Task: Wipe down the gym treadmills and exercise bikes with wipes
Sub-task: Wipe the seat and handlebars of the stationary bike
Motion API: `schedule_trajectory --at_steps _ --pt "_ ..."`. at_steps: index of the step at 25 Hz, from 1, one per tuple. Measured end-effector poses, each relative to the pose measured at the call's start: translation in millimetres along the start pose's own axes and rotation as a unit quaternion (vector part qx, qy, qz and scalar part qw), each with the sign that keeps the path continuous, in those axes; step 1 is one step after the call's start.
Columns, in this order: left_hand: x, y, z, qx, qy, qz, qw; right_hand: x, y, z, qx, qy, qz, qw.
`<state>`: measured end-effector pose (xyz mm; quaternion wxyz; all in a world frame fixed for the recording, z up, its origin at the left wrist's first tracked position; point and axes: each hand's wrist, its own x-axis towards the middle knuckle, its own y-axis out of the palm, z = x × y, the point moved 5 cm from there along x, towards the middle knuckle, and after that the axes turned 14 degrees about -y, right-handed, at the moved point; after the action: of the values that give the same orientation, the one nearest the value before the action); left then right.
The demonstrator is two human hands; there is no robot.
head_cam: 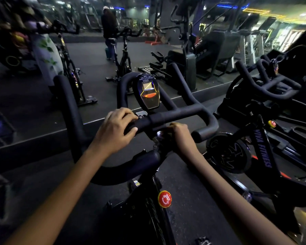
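A black exercise bike fills the middle of the view, with padded handlebars (180, 114) and a small lit console (148, 92) at their centre. My left hand (117, 128) grips the handlebar's centre bar, fingers curled over the top. My right hand (177, 137) is curled just below the bar, near the stem, and pinches a small pale wipe (159, 134) that shows only as a sliver at the fingers. A red round knob (164, 198) sits lower on the frame.
A second black bike (261, 156) stands close on the right. A mirror wall ahead reflects bikes, a person standing (109, 32) and other machines. Dark rubber floor (42, 174) lies on the left.
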<state>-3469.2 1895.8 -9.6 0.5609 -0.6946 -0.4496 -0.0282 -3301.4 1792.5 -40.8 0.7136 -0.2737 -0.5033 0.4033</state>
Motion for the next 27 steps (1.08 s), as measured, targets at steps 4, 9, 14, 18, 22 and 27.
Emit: schedule_trajectory --at_steps 4,9,14,18,22,27 --pt "-3 7 9 0.065 -0.129 0.047 0.988 4 0 4 -0.009 -0.01 -0.036 0.999" --pt "-10 15 10 0.155 -0.125 0.144 0.969 8 -7 1 0.015 -0.054 -0.024 0.998" --pt "-10 13 8 0.172 -0.129 0.15 0.965 8 -6 -2 0.001 -0.077 -0.013 0.997" --pt "-10 14 10 0.187 -0.125 0.149 0.963 6 0 11 0.012 -0.089 -0.009 0.996" --pt "-10 15 10 0.191 -0.122 0.155 0.962 8 -4 -3 0.04 -0.064 -0.017 0.997" --pt "-10 13 10 0.178 -0.13 0.155 0.963 -9 3 32 0.053 -0.121 0.067 0.989"
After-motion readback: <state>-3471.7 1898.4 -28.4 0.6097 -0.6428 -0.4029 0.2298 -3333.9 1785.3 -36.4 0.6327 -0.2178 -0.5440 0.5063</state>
